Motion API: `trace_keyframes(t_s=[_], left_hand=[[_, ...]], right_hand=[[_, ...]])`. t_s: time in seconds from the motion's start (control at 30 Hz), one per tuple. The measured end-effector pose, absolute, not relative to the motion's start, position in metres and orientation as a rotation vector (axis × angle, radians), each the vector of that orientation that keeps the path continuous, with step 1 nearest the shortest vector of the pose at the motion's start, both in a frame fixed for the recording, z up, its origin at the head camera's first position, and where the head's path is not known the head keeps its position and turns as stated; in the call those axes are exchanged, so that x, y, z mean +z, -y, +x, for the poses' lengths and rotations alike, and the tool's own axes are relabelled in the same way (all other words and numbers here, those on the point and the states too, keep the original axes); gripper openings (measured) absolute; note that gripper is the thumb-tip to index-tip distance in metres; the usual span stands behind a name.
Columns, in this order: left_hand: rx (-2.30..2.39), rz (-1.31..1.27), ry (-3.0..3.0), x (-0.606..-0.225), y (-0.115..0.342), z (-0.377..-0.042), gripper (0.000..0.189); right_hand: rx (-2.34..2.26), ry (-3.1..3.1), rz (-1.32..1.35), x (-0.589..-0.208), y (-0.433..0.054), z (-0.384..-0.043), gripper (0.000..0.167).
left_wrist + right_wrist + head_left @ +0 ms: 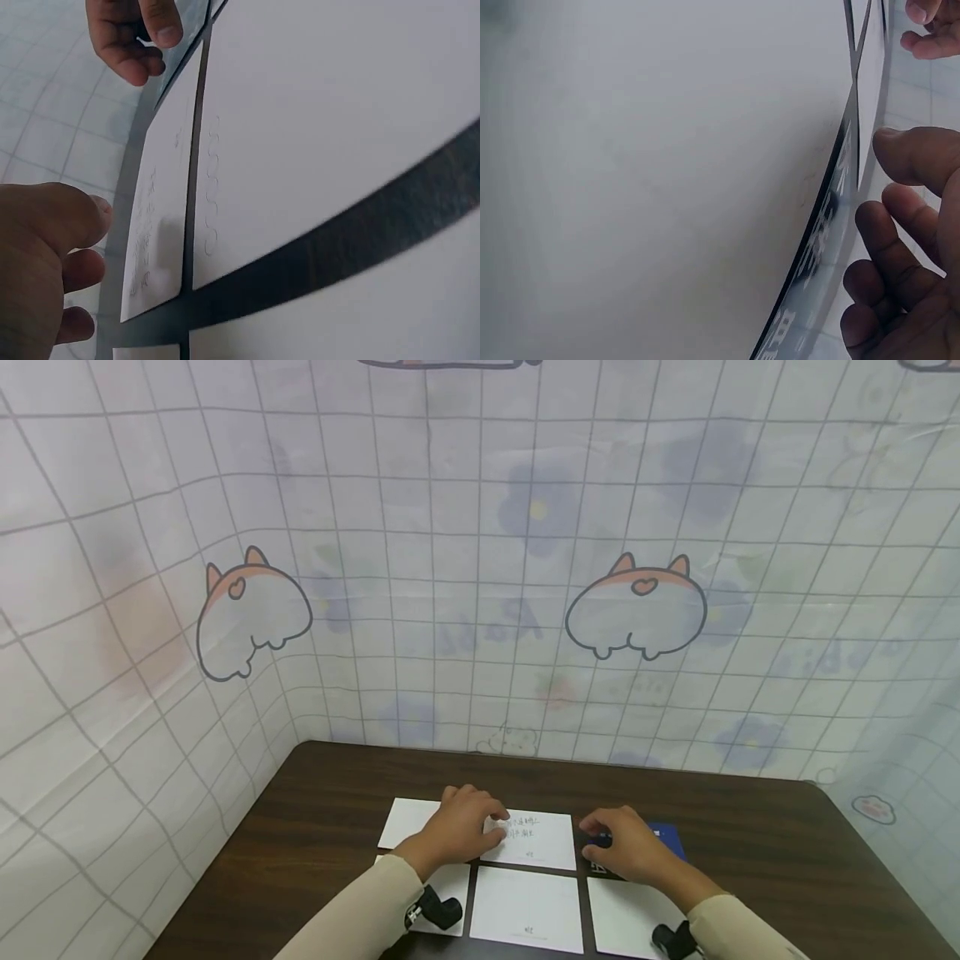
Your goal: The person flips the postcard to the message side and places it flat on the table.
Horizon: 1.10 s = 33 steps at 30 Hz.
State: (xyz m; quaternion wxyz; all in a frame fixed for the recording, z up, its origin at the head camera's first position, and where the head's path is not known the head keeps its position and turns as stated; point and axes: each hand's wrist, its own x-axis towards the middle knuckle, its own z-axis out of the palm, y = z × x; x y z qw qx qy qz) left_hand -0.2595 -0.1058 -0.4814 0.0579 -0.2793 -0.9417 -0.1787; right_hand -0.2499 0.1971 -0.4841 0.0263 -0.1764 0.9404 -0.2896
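Observation:
My left hand [459,825] hovers over the back row of white cards with its fingers loosely bent and nothing in them. Below it are a blank-looking card [405,823] and a card with handwritten lines [542,843]. In the left wrist view the thumb and fingertips [84,271] stand apart from the handwritten card [161,202]. My right hand [626,843] is over a dark blue booklet or card [666,837] with white lettering, hiding much of it. The right wrist view has its loosely curled fingers [889,255] beside that glossy lettered surface [817,240], holding nothing.
Nearer to me lie a left white card [453,885], partly under the left forearm, a middle one [527,906] with small marks, and a right one [626,910]. All rest on a dark wooden table [330,793]. A patterned cloth [465,568] hangs behind and at the sides.

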Motion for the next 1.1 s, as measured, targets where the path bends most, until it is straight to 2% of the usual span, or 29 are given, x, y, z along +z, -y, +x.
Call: trace_keyframes(t_s=[0.33, 1.1], left_hand=[[-0.579, -0.868, 2.909, -0.478, 0.089, -0.259, 0.031], [-0.473, -0.921, 2.910, -0.479, 0.066, -0.257, 0.033]], right_hand=[[-0.921, -2.885, -0.593, -0.482, -0.211, -0.248, 0.036], [-0.848, -2.926, -0.522, -0.484, -0.233, -0.248, 0.042]])
